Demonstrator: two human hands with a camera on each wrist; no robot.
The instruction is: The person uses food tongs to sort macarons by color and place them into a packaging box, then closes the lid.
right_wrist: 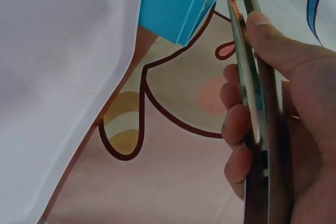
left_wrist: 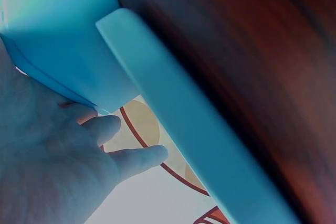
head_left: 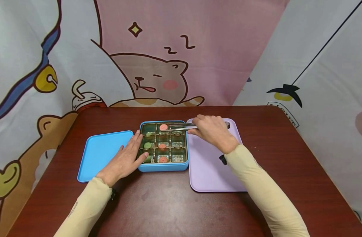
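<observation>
In the head view, a blue box (head_left: 163, 167) holds a divided insert with several square compartments. Green round pieces (head_left: 147, 145) sit in the left column, and pink round pieces (head_left: 162, 146) in the middle one. My left hand (head_left: 125, 161) rests against the box's left side, fingers straight and thumb over the near left corner. My right hand (head_left: 212, 130) grips metal tongs (head_left: 182, 126) from the right, fingers curled round both arms in the right wrist view. At the tongs' tips, over the back middle compartment, is another pink round piece (head_left: 163, 127).
A blue lid (head_left: 105, 149) lies left of the box, partly behind my left hand. To the right, a lilac tray (head_left: 210, 174) sits close to the box, beneath my right forearm. Everything stands on a dark wooden table (head_left: 157, 204) before a printed cloth.
</observation>
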